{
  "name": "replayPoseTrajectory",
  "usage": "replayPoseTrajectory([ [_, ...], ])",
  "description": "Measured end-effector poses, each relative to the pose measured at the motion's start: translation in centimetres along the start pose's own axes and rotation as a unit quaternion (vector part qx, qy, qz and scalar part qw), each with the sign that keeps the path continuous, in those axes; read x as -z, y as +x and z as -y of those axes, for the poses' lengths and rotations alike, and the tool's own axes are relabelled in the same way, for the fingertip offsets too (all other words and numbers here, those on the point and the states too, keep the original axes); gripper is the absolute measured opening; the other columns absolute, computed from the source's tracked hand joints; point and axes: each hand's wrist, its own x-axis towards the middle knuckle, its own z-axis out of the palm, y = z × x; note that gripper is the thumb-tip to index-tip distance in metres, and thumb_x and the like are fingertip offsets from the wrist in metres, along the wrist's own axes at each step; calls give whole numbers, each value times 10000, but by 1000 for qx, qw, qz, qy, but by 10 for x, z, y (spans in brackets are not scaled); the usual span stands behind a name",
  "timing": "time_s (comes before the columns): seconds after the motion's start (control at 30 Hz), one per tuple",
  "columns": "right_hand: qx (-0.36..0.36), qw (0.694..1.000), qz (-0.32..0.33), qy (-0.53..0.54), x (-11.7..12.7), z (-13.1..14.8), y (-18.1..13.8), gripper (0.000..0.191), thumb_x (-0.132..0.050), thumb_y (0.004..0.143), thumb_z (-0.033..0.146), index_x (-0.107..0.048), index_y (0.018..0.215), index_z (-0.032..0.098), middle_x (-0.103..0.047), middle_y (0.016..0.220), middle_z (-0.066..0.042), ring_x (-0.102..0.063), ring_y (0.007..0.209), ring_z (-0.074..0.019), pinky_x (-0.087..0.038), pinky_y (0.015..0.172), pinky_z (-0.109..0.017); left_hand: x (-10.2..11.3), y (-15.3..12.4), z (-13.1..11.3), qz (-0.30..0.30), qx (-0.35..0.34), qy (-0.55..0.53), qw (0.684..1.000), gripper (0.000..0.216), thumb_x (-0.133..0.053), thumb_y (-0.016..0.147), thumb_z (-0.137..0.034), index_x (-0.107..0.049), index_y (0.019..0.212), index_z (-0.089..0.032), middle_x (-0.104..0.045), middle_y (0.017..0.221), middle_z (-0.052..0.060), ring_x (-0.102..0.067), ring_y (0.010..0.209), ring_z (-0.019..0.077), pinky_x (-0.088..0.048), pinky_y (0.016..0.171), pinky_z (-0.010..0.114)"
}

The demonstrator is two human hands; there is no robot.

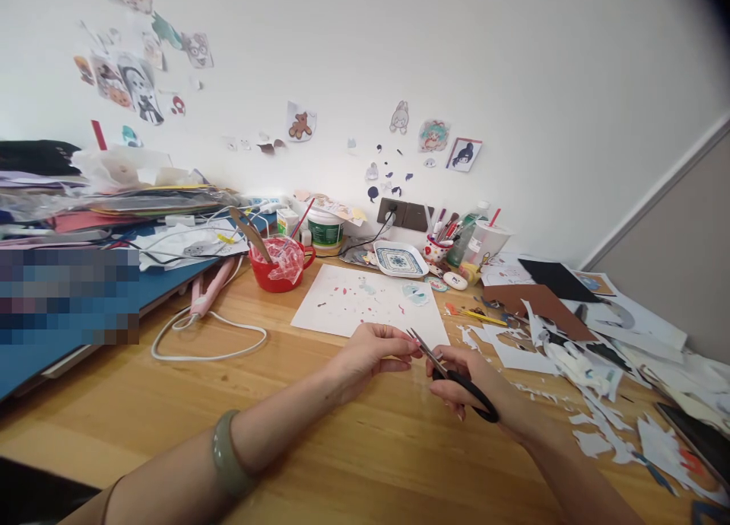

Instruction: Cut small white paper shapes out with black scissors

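My left hand [379, 348] pinches a tiny pink paper piece [416, 343] between thumb and fingertips; much of the piece is hidden by the fingers. In my right hand [471, 380] is a pair of scissors [468, 389] with black handles. The blades point up and left, slightly parted, close beside the pink piece. Whether they touch it I cannot tell. Just beyond both hands lies a white sheet [336, 312] with several small coloured cut-outs scattered on it, among them a pale teal one [415, 294] at the right.
A red mug [277, 274] with crumpled plastic stands left of the sheet, near a pink corded tool [211, 287]. Behind the sheet are a patterned dish [401, 259] and a pen cup [436, 249]. Paper scraps [593, 426] and brown paper [539, 310] spread over the right side.
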Motion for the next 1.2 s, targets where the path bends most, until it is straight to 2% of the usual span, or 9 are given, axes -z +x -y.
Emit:
replayPoseTrajectory([
  [0.3, -10, 1000, -17, -20, 1, -2, 1, 204, -545, 701, 360, -499, 723, 163, -440, 508, 54, -422, 411, -66, -363, 382, -174, -1, 0, -1, -21, -1, -12, 1000, 184, -705, 536, -237, -629, 650, -115, -623, 715, 54, -549, 684, 112, -418, 674, 232],
  [0.63, 1, 1000, -22, -8, 1, -2, 1, 222, -555, 691, 375, -481, 712, 167, -430, 502, 62, -432, 428, -76, -366, 392, -185, -1, 0, -2, -11, 13, 8, 1000, 224, -709, 534, -277, -636, 678, -122, -620, 699, 50, -534, 654, 105, -418, 655, 236],
  [0.93, -5, 1000, -24, 2, 0, 0, 1, 176, -540, 696, 333, -480, 725, 170, -424, 477, 73, -416, 408, -67, -355, 381, -174, 1, 0, -2, -25, -4, -4, 1000, 200, -695, 553, -264, -621, 691, -141, -606, 714, 31, -533, 693, 106, -409, 654, 228],
  [1.2, -17, 999, -31, -6, -1, 1, 1, 181, -544, 692, 334, -479, 720, 168, -432, 449, 76, -425, 390, -69, -361, 376, -176, 2, 0, 0, -10, -11, 6, 1000, 172, -687, 570, -245, -624, 691, -140, -594, 758, 30, -526, 730, 103, -412, 667, 227],
])
